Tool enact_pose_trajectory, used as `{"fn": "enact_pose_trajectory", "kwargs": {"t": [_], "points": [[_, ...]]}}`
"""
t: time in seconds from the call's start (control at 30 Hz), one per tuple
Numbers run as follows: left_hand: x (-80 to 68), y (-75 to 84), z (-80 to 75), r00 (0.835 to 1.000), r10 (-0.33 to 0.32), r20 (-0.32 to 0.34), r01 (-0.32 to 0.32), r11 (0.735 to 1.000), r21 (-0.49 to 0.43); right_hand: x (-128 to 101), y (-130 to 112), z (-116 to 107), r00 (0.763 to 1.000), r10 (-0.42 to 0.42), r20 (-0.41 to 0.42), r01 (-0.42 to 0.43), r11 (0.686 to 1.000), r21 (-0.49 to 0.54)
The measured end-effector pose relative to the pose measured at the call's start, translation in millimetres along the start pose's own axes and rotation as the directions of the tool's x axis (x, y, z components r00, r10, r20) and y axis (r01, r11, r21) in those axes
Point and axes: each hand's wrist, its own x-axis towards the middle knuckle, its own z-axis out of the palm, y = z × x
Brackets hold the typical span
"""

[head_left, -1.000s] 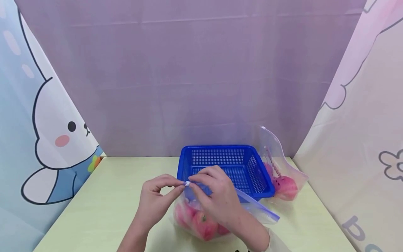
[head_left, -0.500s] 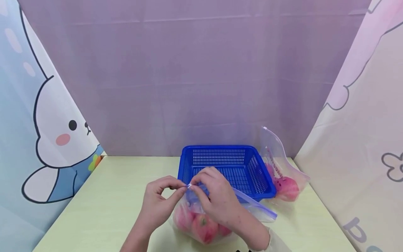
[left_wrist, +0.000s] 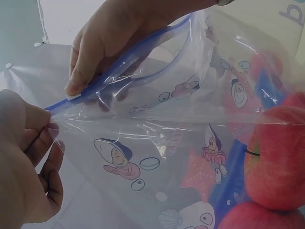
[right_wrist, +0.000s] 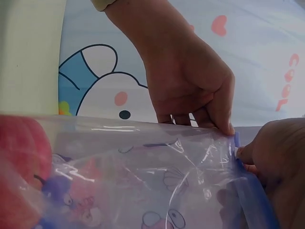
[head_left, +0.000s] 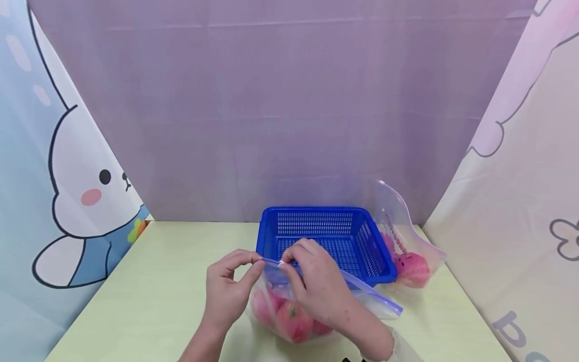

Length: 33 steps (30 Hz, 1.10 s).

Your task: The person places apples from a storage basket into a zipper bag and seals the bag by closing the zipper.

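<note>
A clear zip bag [head_left: 289, 306] printed with cartoon figures lies on the table in front of me, with red apples [head_left: 294, 322] inside. My left hand [head_left: 228, 286] pinches the bag's left top corner [left_wrist: 50, 107] between thumb and fingers. My right hand [head_left: 316, 281] pinches the small white slider [head_left: 281, 263] on the blue zip strip [head_left: 371, 296], a little to the right of that corner. In the left wrist view the slider [left_wrist: 74, 97] sits under the right hand's fingertip, and the apples [left_wrist: 276, 162] show through the film. In the right wrist view both hands meet at the strip [right_wrist: 236, 143].
A blue plastic basket [head_left: 325, 241] stands just behind the bag, with nothing showing inside it. A second clear bag [head_left: 407, 251] with an apple leans against the basket's right side. Fabric screens close in the pale green table [head_left: 149, 296] on three sides.
My right hand has drawn the white slider a short way to the right along the zip strip, away from the corner held by my left hand. The bag has shifted slightly.
</note>
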Motion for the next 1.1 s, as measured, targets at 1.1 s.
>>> {"fn": "enact_pose_trajectory", "kwargs": {"t": [1.1], "points": [[-0.1,-2.7,-14.2,0.995,-0.047,-0.086,0.036,0.991,-0.128,-18.3,28.4,-34.0,0.998,0.024,0.053,-0.015,0.989,-0.149]]}}
